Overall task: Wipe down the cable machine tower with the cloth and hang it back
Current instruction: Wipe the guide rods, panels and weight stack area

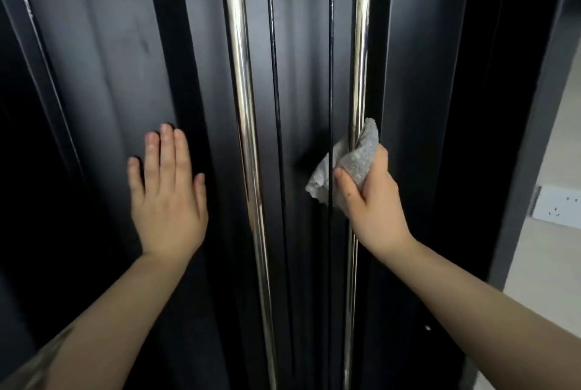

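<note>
The black cable machine tower [125, 59] fills the view. Two chrome guide rods run down it, the left rod [243, 91] and the right rod [360, 59], with thin black cables [276, 75] between them. My right hand [374, 201] grips a grey cloth [355, 160] wrapped around the right rod at mid height. A pale fold of the cloth hangs out to the left, behind a cable. My left hand [168, 191] lies flat with fingers spread on the tower's black panel, left of the left rod, holding nothing.
To the right of the tower is a dark upright frame post [534, 138]. Beyond it are a pale floor [540, 264] and a white wall socket [556, 207] low on the wall.
</note>
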Tool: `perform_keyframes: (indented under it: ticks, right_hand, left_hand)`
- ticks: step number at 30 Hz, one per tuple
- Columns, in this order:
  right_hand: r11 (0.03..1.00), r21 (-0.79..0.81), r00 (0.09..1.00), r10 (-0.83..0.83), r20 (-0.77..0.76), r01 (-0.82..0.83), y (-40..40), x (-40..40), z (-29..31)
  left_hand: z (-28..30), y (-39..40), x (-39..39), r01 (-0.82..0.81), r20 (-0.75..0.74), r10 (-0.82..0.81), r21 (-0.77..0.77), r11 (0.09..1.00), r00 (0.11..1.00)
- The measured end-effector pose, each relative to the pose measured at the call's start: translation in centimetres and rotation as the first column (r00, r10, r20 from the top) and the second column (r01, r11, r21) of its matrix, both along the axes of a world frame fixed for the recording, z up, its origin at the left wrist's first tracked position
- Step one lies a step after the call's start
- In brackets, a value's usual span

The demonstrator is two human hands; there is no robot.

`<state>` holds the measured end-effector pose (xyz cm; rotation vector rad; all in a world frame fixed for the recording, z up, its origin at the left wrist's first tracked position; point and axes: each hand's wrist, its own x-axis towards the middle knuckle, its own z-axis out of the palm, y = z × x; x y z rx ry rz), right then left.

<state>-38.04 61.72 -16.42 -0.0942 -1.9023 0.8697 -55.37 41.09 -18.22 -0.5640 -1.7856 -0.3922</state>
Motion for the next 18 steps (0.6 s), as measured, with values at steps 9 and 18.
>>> perform_keyframes:
  ticks: [9,18]
  right_hand:
    - [0.996,-0.048,0.988,0.069,-0.137,-0.076,0.3,-0.9,1.5]
    - [0.999,0.022,0.988,0.046,-0.149,-0.043,1.3,-1.0,0.0]
  left_hand:
    - [-1.2,0.9,0.5,-0.038,0.006,0.038,0.073,0.997,0.999]
    - [-10.5,1.2,0.2,-0.046,0.013,0.045,0.130,0.990,0.999]
